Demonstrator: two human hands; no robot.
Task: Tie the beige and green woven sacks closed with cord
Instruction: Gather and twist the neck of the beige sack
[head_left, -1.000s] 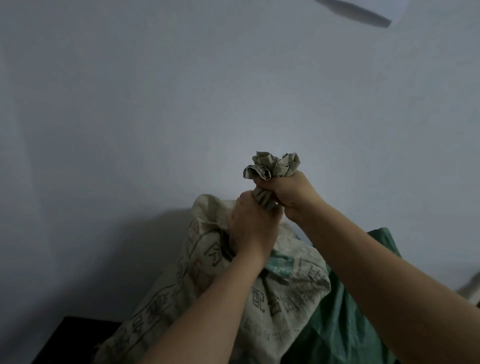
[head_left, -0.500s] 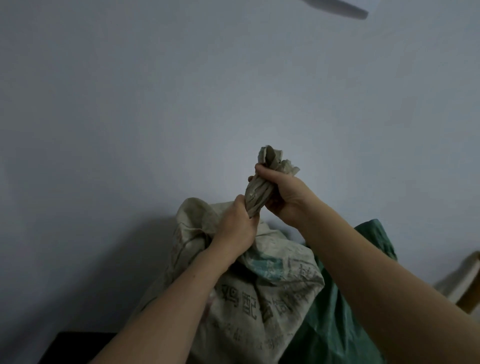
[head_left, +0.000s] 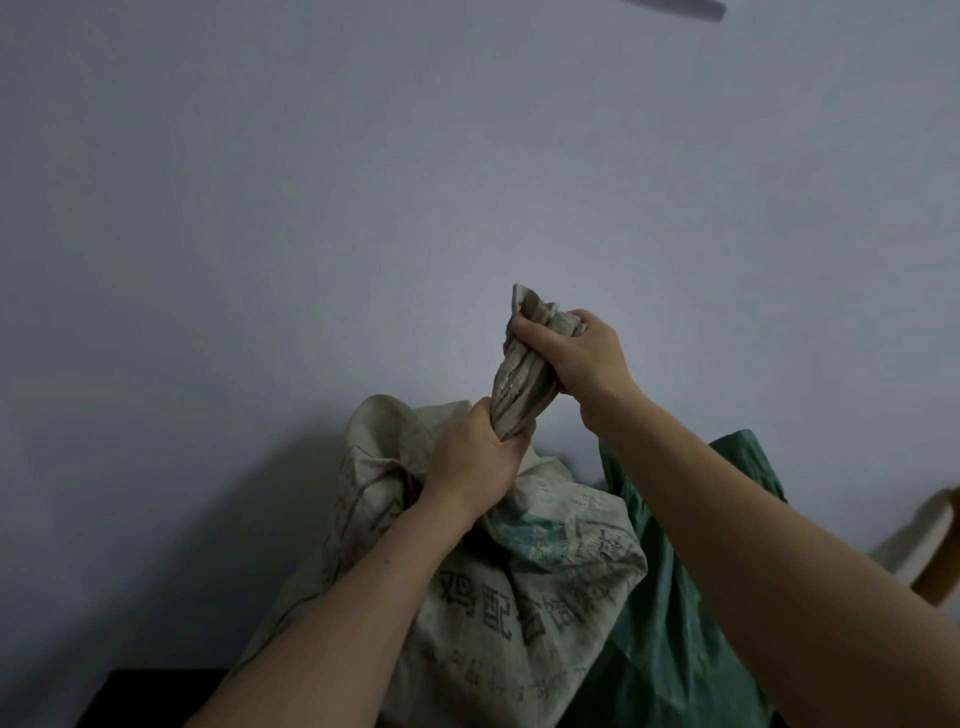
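A filled beige woven sack with dark printed characters stands against a pale wall. Its mouth is bunched into a twisted neck that rises up and to the right. My left hand grips the base of that neck. My right hand grips the top of the neck, with the crumpled end of the cloth sticking out above it. A green woven sack stands right behind the beige one, partly hidden by my right forearm. No cord is in view.
A bare pale wall fills the background. A dark surface shows at the bottom left. At the right edge is a tan and white object, blurred.
My hands have drawn apart along the gathered neck: the right hand rose up and right, the left slid lower. The bunched cloth between them is now stretched longer.
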